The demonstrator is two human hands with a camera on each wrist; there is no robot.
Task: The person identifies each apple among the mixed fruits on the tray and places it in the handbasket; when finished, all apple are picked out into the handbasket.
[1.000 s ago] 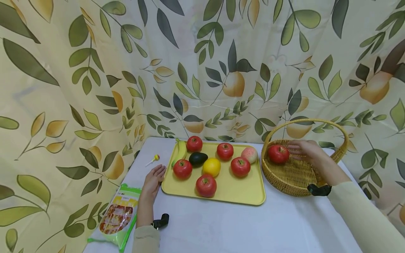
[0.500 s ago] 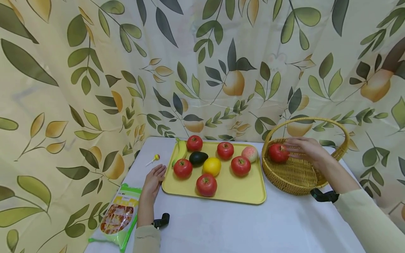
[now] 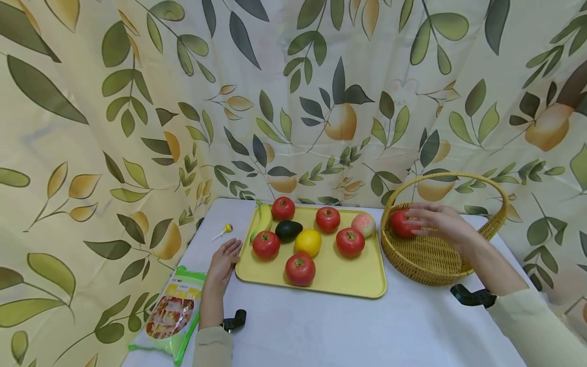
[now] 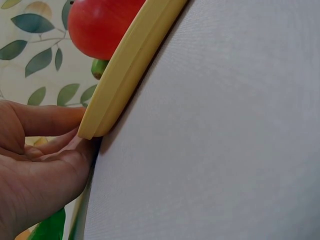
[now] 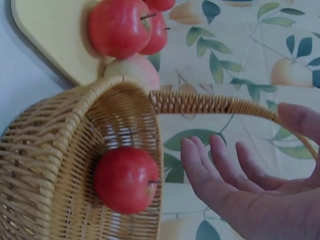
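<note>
A red apple (image 5: 126,180) lies inside the wicker basket (image 3: 415,272), towards its left side. Over the basket hovers my right hand (image 3: 442,224), its fingers loosely spread and apart from the apple in the right wrist view. My left hand (image 3: 223,262) lies on the table at the left edge of the yellow tray (image 3: 348,280). Its fingers touch the tray's rim (image 4: 127,70) in the left wrist view. On the tray are several red apples (image 3: 300,269), a banana (image 3: 263,221), an avocado (image 3: 288,231), a yellow round fruit (image 3: 308,242) and a pale pink peach (image 3: 364,224).
Left of the tray lies a lollipop (image 3: 223,232). A green and white food bag (image 3: 171,316) sits at the table's left edge. The basket's tall handle (image 3: 449,175) arches over its opening. A leaf-patterned curtain (image 3: 293,102) hangs behind the white table (image 3: 330,331).
My right hand has risen slightly, with its wrist shifting right and down in the head view. It now covers more of the apple from above. The left hand stays at the tray.
</note>
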